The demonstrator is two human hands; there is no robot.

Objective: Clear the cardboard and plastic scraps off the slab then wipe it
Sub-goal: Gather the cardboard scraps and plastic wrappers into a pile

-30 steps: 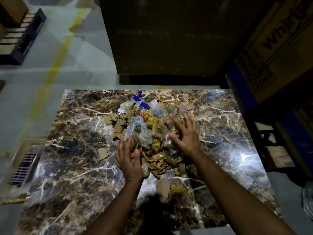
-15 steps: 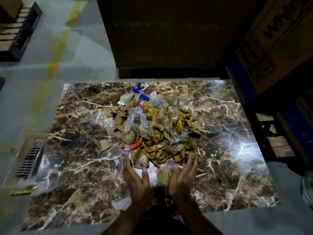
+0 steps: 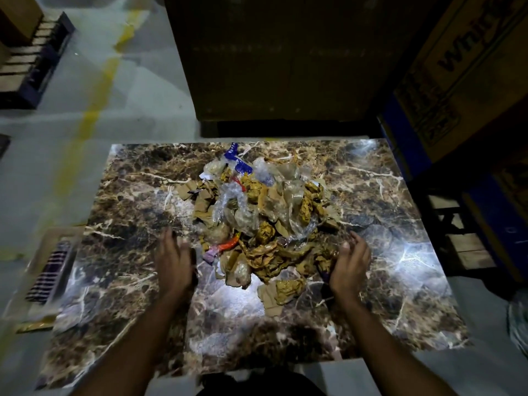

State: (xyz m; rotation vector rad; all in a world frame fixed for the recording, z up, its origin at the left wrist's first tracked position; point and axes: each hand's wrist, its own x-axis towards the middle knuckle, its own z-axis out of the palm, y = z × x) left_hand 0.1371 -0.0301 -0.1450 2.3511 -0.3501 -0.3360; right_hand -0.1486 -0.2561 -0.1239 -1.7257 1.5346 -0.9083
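Observation:
A brown marble slab (image 3: 385, 281) with white veins fills the middle of the head view. On it lies a heap of torn cardboard and crumpled clear plastic scraps (image 3: 263, 212), with a blue wrapper (image 3: 238, 164) at its far edge and an orange scrap (image 3: 228, 245) at its near left. My left hand (image 3: 174, 261) sits at the heap's near left with fingers straight, blurred by motion. My right hand (image 3: 350, 264) is at the heap's near right, fingers loosely curved against the scraps, holding nothing that I can see.
A striped cloth (image 3: 48, 272) lies in a shallow cardboard tray off the slab's left edge. A large dark box (image 3: 285, 58) stands behind the slab, printed cartons (image 3: 463, 67) at the right, a pallet (image 3: 31, 58) far left. Grey floor with a yellow line (image 3: 94, 110) lies to the left.
Both hands came back from on top of the heap to its near edge, close together, and have now spread apart to the heap's left and right sides.

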